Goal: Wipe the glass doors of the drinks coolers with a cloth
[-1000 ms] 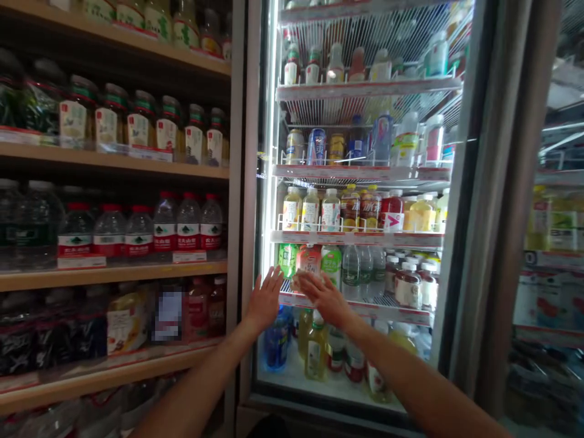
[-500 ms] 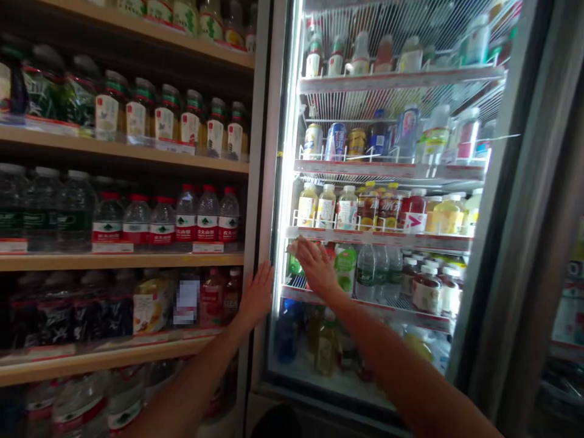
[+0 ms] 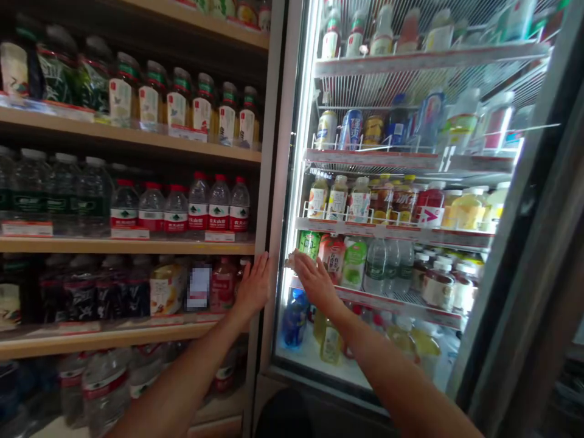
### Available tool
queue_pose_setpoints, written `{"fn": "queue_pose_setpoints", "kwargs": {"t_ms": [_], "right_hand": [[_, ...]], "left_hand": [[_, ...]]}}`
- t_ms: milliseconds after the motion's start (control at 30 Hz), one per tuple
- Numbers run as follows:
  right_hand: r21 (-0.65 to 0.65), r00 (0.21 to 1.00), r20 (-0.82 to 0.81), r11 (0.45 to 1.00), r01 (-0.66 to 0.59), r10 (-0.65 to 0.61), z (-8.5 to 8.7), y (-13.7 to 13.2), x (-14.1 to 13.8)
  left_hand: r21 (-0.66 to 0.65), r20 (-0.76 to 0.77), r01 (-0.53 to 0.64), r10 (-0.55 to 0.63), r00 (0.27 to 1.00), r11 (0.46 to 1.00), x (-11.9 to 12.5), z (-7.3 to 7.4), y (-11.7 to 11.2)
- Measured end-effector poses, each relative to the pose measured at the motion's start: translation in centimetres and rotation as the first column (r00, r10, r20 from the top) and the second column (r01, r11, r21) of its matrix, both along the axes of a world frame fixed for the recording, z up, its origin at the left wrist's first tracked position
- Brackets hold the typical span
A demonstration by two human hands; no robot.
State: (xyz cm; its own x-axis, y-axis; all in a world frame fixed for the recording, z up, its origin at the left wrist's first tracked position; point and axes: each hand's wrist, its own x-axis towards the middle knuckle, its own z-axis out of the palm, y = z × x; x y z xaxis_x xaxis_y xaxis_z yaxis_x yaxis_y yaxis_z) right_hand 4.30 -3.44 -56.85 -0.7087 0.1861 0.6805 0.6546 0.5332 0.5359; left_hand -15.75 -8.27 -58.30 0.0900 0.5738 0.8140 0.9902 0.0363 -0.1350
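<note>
My left hand (image 3: 255, 283) rests with fingers outstretched against the upright metal frame (image 3: 270, 219) beside the glass-fronted drinks cooler. My right hand (image 3: 314, 280) reaches to the left part of the lit glass door (image 3: 340, 340), its fingers laid flat over a crumpled pale cloth (image 3: 291, 260). Only a small edge of that cloth shows past the fingertips. Behind the glass, close to the right hand, stand a green drink container (image 3: 310, 242), a red one (image 3: 332, 258) and a light green bottle (image 3: 354, 263).
To the left, wooden shelves (image 3: 137, 245) carry rows of water bottles (image 3: 198, 207), tea bottles (image 3: 176, 106) and dark drinks (image 3: 82, 292). Inside the cooler, wire shelves hold cans (image 3: 350, 129) and more bottles. A dark door edge (image 3: 497, 267) runs down the right.
My right hand has moved down the glass with the cloth, away from the shelf rail above it. The left hand stays on the frame. My view has shifted slightly.
</note>
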Motion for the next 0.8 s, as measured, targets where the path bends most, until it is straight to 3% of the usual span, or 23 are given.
{"fn": "queue_pose_setpoints", "kwargs": {"t_ms": [200, 333, 500, 700, 800], "right_hand": [[0.064, 0.979, 0.194, 0.995, -0.071, 0.058, -3.2, 0.2, 4.8], [0.106, 0.994, 0.054, 0.990, 0.093, -0.099, -3.6, -0.5, 9.7], [0.135, 0.975, 0.204, 0.989, 0.057, -0.084, -4.5, -1.5, 15.9], [0.114, 0.967, -0.006, 0.961, 0.253, -0.254, -3.9, -1.9, 20.8], [0.153, 0.969, 0.079, 0.963, 0.222, -0.236, -4.7, -2.4, 22.8]], "left_hand": [[-0.025, -0.062, 0.074, -0.075, 0.995, 0.997, 2.3, -0.1, 0.3], [-0.030, -0.074, 0.121, -0.123, 0.990, 0.992, 4.5, -0.3, 0.6], [-0.048, -0.141, 0.206, -0.211, 0.967, 0.977, 7.6, -0.7, 1.3], [-0.043, -0.180, 0.264, -0.267, 0.947, 0.964, 11.1, 0.3, 1.9], [-0.022, -0.209, 0.309, -0.307, 0.929, 0.951, 12.4, 1.1, 2.2]]}}
